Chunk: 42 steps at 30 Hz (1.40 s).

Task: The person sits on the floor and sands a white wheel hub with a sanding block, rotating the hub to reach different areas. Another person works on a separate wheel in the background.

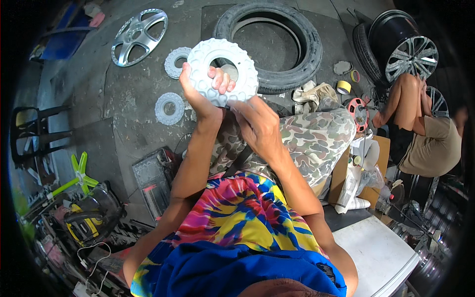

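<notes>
My left hand (201, 103) grips a thick pale grey-white ring (245, 67), its thumb along the left rim and its fingers curled through the round centre hole. The ring has a knobbly, scalloped face and is held up above my lap, tilted toward me. At the ring's lower edge is my right hand (263, 124), fingers bent and pressed together against it. Whatever those fingertips may hold is hidden. Two similar grey rings lie on the floor beyond: one ring (171, 63) partly behind the held one, another ring (169, 109) to the left.
A tyre (309, 49) and a silver spoked wheel face (140, 37) lie on the floor ahead. To the right are yellow tape (343, 87), a red reel (358, 114), a cardboard box (338, 175) and a crouching person (430, 143) by a wheel. A black chair (42, 133) stands left.
</notes>
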### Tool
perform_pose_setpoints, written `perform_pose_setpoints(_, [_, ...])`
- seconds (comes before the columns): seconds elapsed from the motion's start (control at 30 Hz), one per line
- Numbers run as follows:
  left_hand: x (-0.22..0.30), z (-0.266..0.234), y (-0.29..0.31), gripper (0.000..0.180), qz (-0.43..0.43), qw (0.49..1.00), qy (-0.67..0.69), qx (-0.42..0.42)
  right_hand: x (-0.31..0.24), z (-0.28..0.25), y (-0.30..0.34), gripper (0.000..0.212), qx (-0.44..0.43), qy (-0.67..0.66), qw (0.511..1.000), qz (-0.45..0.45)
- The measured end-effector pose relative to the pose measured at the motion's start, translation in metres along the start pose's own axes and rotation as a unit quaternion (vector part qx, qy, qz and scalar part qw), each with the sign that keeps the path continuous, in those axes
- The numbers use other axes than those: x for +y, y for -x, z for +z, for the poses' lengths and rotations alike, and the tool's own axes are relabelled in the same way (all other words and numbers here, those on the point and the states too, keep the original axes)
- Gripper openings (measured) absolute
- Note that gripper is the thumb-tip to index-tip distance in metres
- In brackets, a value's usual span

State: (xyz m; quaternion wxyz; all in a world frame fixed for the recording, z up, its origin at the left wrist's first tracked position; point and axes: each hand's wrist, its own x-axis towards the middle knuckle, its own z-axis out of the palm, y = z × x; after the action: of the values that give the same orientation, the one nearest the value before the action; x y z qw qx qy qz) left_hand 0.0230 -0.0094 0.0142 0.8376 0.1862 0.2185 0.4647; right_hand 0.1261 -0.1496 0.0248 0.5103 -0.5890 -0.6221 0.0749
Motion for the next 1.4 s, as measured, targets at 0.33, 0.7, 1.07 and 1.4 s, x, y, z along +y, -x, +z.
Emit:
perform_pose_setpoints(0.33, [-0.003,-0.003,-0.005,0.067,0.005,1.000,-0.002,-0.018,-0.005,-0.016,-0.005,0.039,-0.079,0.043,0.995,-0.031])
perform_pose_setpoints(0.7, [-0.008,-0.006,0.002,0.065,0.020,0.997,0.016,-0.067,-0.021,-0.023,0.012,0.024,-0.015,0.002,0.997,0.079])
perform_pose_setpoints(1.07, [0.003,0.022,0.016,0.083,-0.040,0.999,0.016,0.032,0.040,-0.019,0.013,0.013,0.022,0.076,0.991,0.107])
perform_pose_setpoints(1.4, [-0.001,0.005,0.006,0.062,-0.040,0.996,0.071,-0.036,0.020,-0.031,0.001,0.014,0.042,0.049,0.992,0.107])
